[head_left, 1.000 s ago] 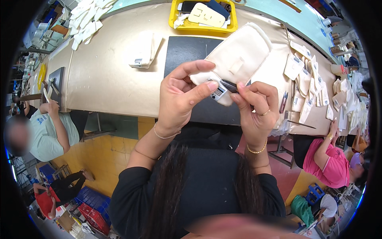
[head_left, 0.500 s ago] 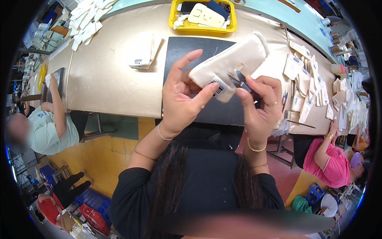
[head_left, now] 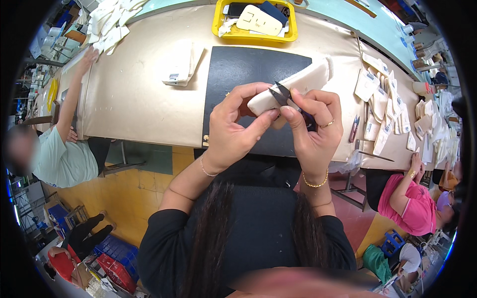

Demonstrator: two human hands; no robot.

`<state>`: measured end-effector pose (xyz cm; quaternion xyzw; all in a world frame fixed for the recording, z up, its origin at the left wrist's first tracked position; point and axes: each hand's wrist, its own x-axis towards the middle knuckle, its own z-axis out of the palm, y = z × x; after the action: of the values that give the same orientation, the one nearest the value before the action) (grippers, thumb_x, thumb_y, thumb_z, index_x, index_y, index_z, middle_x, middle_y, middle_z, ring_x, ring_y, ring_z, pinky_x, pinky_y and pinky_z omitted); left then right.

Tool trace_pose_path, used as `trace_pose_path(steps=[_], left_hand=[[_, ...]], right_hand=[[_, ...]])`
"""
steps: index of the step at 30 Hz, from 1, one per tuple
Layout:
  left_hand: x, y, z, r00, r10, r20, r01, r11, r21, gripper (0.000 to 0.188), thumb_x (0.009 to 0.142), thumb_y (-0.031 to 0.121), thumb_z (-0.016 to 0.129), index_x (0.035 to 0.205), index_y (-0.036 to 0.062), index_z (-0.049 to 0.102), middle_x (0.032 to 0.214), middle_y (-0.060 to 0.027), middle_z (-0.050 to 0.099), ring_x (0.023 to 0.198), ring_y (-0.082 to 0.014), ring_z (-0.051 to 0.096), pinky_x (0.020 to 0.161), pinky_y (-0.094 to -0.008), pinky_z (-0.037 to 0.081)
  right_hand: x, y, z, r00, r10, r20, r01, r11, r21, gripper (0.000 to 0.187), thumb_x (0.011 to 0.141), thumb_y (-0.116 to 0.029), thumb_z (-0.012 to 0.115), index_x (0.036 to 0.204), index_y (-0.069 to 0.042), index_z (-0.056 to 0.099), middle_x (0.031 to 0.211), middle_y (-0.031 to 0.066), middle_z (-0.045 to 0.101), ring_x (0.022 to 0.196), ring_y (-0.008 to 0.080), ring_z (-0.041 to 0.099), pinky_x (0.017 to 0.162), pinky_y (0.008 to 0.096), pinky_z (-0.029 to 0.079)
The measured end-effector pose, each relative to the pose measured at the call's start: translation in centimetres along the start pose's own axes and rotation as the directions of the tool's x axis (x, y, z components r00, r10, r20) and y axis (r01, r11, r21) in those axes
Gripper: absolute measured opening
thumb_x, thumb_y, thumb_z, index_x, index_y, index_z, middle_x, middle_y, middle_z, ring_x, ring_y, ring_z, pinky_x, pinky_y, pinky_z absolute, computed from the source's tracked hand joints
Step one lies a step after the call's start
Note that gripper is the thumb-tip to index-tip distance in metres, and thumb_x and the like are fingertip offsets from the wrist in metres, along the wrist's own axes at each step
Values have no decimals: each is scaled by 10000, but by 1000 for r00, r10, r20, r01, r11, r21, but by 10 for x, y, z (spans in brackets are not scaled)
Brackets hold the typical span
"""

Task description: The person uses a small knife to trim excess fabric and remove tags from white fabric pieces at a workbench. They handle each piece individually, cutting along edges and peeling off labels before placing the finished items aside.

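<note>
Above the dark mat [head_left: 228, 64], my left hand [head_left: 233, 126] grips a cream padded fabric piece [head_left: 310, 73] by its near end, thumb in front and fingers behind. The piece is tilted, its far end pointing up to the right. My right hand [head_left: 318, 126] is closed round a pair of thread snips [head_left: 282, 94]; their handles are mostly hidden in the palm. The dark blades are parted and lie at the edge of the fabric piece, close to my left fingertips. Whether a thread is between them is too small to tell.
A folded cream stack [head_left: 180, 64] lies left of the mat, a yellow tray [head_left: 217, 20] beyond it. To the right are a heap of labelled cream pieces [head_left: 380, 99] and another pair of snips [head_left: 354, 129]. Co-workers sit at left [head_left: 67, 154] and right [head_left: 410, 203].
The fabric piece has been turned so its edge faces up and its label is out of sight. The snips have moved left to that edge. The left co-worker's arm now reaches farther forward.
</note>
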<state>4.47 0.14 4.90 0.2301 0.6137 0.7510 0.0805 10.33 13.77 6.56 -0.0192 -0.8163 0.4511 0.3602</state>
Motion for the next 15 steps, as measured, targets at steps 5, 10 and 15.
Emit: trace_pose_path(steps=[5, 10, 15], left_hand=[[0, 0, -4, 1000, -1, 18, 1, 1000, 4, 346, 797, -3, 701, 1125, 7, 593, 1027, -78, 640, 909, -138, 643, 786, -257, 530], [1, 2, -4, 1000, -23, 13, 23, 1000, 10, 317, 798, 8, 706, 1100, 10, 610, 1008, -73, 654, 871, -110, 637, 756, -241, 523], [-1, 11, -7, 992, -112, -54, 119, 984, 136, 305, 781, -8, 718, 1071, 18, 627, 923, -55, 682, 773, -65, 607, 631, -192, 484]], right_hand=[[1, 2, -1, 1000, -18, 10, 18, 1000, 5, 239, 745, -23, 758, 974, -45, 693, 870, 49, 550, 698, 119, 542, 578, 243, 452], [0, 0, -1, 1000, 19, -10, -18, 999, 36, 220, 752, -26, 755, 963, -42, 697, 855, 46, 557, 701, 119, 542, 589, 243, 453], [-3, 4, -6, 996, 90, 18, -92, 991, 96, 203, 767, -37, 751, 961, -36, 690, 886, 37, 548, 710, 98, 534, 603, 226, 450]])
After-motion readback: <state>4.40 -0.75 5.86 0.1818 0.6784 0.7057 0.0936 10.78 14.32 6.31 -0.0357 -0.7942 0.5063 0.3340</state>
